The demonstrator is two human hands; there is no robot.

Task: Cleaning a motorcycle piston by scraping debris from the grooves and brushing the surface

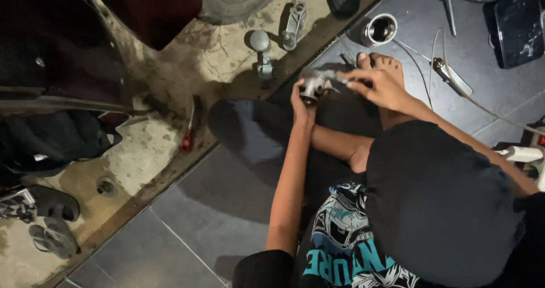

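Left hand (301, 103) has its grip wrapped round a small silver metal part (313, 86), held up over the crossed legs, just above the dark tile floor (227, 208). Right hand (379, 86) pinches narrow at the part's right side w/ fingertips (351, 83); can't tell if it holds a tool. Nearby: red-handled screwdriver (187, 137) on the concrete strip, metal cup (379, 29) by the bare foot (381, 63).

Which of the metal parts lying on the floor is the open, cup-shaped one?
The round shiny cup on the dark tiles beyond the toes; the other two parts lie on the concrete.
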